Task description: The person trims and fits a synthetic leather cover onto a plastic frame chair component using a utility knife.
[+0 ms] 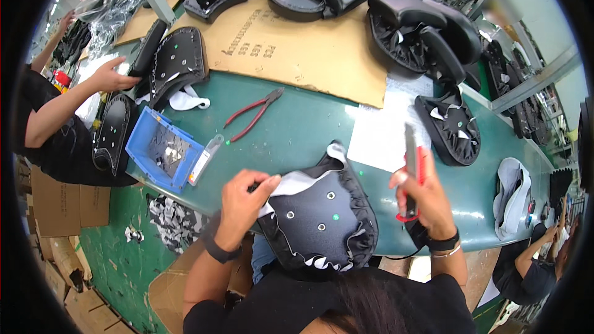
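In front of me lies a padded black seat [315, 213], underside up, with metal-ringed holes and a green light spot on its board. Its black cover [365, 222] gathers in folds around the rim, and pale lining [300, 182] shows along the far left edge. My left hand [244, 204] is closed on the cover's edge at that corner. Raised over the table to the right of the seat, my right hand [427, 195] grips a long red-and-grey tool [411, 148] that looks like a staple gun. A dark part hangs below that hand.
Red-handled pliers [253, 114] and a blue bin [139, 142] of small metal pieces lie left. Beyond are cardboard [297, 55], paper sheets [377, 142] and stacked black pads [408, 15]. Grey pieces [512, 198] lie right. A co-worker's hand [111, 75] holds a pad at left.
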A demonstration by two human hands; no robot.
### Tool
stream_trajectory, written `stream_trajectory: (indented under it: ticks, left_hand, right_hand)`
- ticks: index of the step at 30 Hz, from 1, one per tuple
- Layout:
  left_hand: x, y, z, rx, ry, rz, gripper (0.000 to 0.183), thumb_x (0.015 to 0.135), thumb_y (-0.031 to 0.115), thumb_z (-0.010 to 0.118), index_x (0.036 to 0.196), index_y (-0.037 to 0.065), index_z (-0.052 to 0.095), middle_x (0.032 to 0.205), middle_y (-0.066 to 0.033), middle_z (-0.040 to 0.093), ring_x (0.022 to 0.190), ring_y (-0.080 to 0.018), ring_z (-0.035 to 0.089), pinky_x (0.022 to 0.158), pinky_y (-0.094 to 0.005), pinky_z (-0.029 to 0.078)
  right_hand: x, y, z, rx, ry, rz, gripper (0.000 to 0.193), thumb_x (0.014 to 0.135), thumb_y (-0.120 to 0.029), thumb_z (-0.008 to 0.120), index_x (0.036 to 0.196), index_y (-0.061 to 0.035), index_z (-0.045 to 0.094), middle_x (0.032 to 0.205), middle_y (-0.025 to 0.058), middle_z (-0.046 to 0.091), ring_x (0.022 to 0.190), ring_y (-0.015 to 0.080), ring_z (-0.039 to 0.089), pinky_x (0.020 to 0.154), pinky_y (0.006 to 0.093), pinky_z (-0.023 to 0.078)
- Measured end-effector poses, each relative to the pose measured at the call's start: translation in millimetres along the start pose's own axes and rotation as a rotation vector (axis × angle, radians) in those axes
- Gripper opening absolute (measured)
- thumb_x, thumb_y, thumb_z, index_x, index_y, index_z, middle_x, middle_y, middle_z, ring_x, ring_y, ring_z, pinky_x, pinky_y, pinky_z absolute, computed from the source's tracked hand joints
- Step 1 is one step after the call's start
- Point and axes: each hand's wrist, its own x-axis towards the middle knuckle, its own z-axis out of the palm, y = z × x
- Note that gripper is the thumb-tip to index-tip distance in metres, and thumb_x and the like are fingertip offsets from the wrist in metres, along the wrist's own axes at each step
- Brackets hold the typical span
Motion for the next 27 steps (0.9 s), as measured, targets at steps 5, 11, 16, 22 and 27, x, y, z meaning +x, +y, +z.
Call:
stream_trajectory:
  ticks: [5, 11, 16, 22, 27]
  left_hand:
    - [-44, -4, -6, 0.587, 0.063, 0.114, 0.021, 0.076, 0.024, 0.078, 0.078, 0.005, 0.071, 0.102, -0.0107, 0.063, 0.095, -0.0267, 0.058, 0.081, -0.0364, 0.045]
    - [-18, 49, 27, 0.478, -0.37, 0.814, 0.03, 0.076, 0.014, 0.073, 0.106, 0.008, 0.069, 0.12, -0.01, 0.057, 0.116, -0.0281, 0.051, 0.098, -0.0454, 0.04]
    - [-36, 11, 47, 0.361, -0.287, 0.75, 0.026, 0.075, 0.009, 0.074, 0.1, 0.008, 0.07, 0.089, -0.0032, 0.059, 0.096, -0.0218, 0.061, 0.093, -0.0451, 0.047]
    - [-32, 12, 51, 0.312, -0.232, 0.729, 0.017, 0.077, 0.01, 0.066, 0.094, 0.005, 0.068, 0.083, -0.0035, 0.058, 0.09, -0.0207, 0.061, 0.095, -0.0446, 0.049]
    - [-30, 13, 48, 0.308, -0.236, 0.678, 0.017, 0.078, 0.009, 0.067, 0.094, 0.006, 0.068, 0.085, -0.0031, 0.058, 0.09, -0.02, 0.061, 0.094, -0.0442, 0.051]
  right_hand:
    - [-15, 73, 11, 0.058, -0.125, 0.134, 0.041, 0.093, -0.009, 0.056, 0.13, -0.0083, 0.038, 0.1, 0.0095, 0.061, 0.075, 0.0108, 0.057, 0.055, 0.026, 0.05]
    - [-17, 54, 13, -0.381, -0.107, 0.015, 0.039, 0.095, -0.012, 0.057, 0.132, -0.0034, 0.049, 0.101, 0.0115, 0.068, 0.074, 0.0181, 0.065, 0.07, 0.0304, 0.053]
    - [-22, 42, 13, -1.001, -0.13, -0.539, 0.057, 0.083, -0.004, 0.067, 0.137, -0.0141, 0.05, 0.077, 0.0114, 0.057, 0.062, 0.0319, 0.06, 0.052, 0.0399, 0.047]
    - [2, 11, 28, -1.307, -0.439, -0.441, 0.066, 0.085, -0.004, 0.058, 0.145, -0.0218, 0.04, 0.074, 0.0137, 0.05, 0.053, 0.0341, 0.055, 0.048, 0.0431, 0.044]
    - [-30, 20, 11, -1.322, -0.495, -0.331, 0.068, 0.086, -0.002, 0.054, 0.148, -0.0205, 0.034, 0.074, 0.0188, 0.049, 0.053, 0.0362, 0.053, 0.048, 0.0429, 0.044]
